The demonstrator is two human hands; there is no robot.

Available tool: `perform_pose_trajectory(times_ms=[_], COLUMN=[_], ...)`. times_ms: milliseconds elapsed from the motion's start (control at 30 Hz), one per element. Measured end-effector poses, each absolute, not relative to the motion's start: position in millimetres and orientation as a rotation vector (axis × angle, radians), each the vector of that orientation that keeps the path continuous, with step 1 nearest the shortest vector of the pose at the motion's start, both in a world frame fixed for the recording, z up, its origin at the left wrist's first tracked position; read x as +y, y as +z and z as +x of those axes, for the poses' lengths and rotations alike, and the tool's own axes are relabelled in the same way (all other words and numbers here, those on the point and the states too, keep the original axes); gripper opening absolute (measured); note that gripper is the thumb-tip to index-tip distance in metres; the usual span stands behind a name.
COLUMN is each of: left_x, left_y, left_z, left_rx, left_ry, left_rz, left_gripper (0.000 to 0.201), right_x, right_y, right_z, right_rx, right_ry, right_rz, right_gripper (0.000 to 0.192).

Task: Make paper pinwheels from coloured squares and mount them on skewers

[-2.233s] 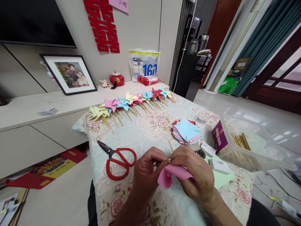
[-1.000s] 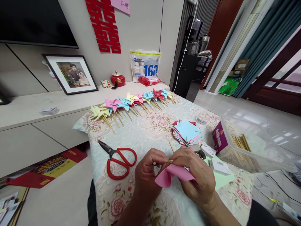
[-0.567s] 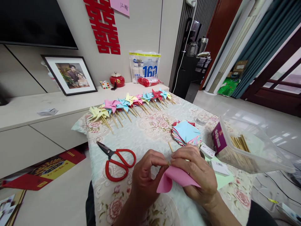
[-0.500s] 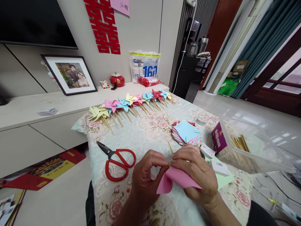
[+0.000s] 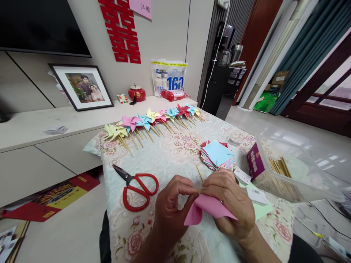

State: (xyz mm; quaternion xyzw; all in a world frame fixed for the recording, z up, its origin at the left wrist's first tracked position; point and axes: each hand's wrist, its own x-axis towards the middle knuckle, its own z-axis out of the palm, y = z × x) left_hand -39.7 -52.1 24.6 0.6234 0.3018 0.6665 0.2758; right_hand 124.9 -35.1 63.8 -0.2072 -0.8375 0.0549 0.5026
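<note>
Between my hands is a pink paper pinwheel (image 5: pixel 210 208) with its blades curled over. My left hand (image 5: pixel 174 204) pinches something tiny at the top edge of the paper; fingertips hide most of it. Wrapped over the pink paper from the right, my right hand (image 5: pixel 230 201) presses close to the left fingertips. A thin wooden stick (image 5: pixel 199 172) pokes out just beyond the right fingers; its lower part is hidden. Red-handled scissors (image 5: pixel 137 186) lie partly spread to the left. Cut squares of coloured paper (image 5: pixel 218 154) are stacked behind my right hand.
Finished pinwheels (image 5: pixel 145 122) lie in a row along the table's far edge. On the right a clear plastic box (image 5: pixel 301 182) holds wooden sticks (image 5: pixel 280 167). Small white boxes (image 5: pixel 256 195) rest on pale green paper beside my right hand, with a tape roll (image 5: pixel 236 138) farther back.
Both hands keep their hold on the pink paper and shift very slightly to the right with it. Everything else on the table stays put.
</note>
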Motion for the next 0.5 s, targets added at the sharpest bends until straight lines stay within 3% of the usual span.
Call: perform_pose_trajectory(times_ms=[500], left_x=[-52.9], left_y=[28.1], left_z=[-36.1], left_rx=[0.795], left_ry=[1.803], left_rz=[1.725], left_gripper=[0.020], right_x=[-35.2], right_y=[62.7], right_z=[127.7], right_rx=[-2.027], right_ry=[0.137], right_rz=[-0.520], right_gripper=[0.033])
